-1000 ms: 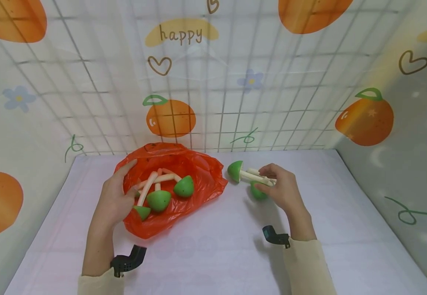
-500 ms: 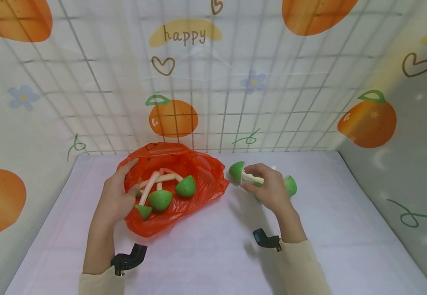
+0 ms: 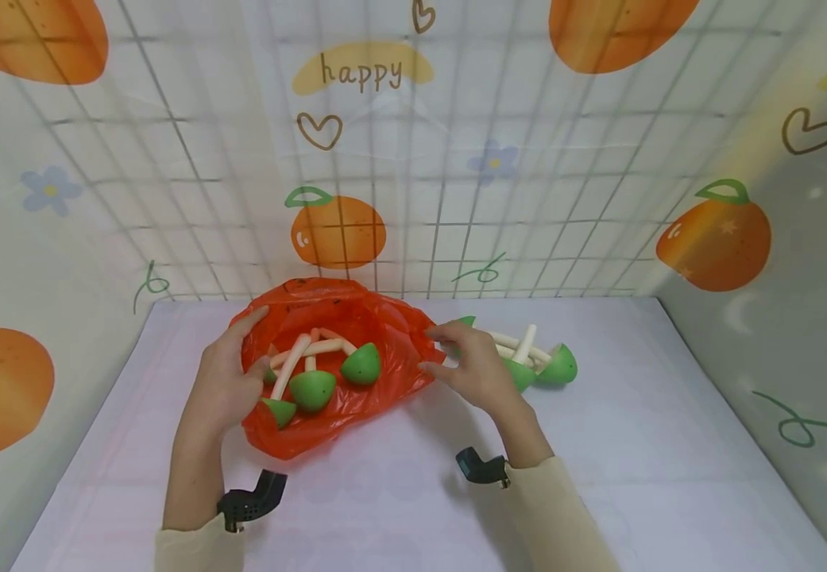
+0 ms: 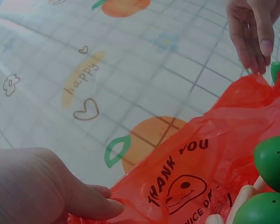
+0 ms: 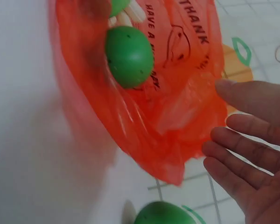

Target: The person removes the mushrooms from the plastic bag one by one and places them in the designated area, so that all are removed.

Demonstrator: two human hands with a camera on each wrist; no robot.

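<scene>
Left hand pinches the red plastic bag rim; right hand, fingers spread, nears the opposite edge; best pinch there and widen the mouth.

A crumpled orange-red plastic bag printed with black lettering lies open and flat, its left rim under the left hand's fingers and its right rim just beside the right hand's straight fingertips. Inside lie green-capped toy mushrooms with pale stems, jumbled. More green-capped mushrooms lie behind the right fingers.
</scene>
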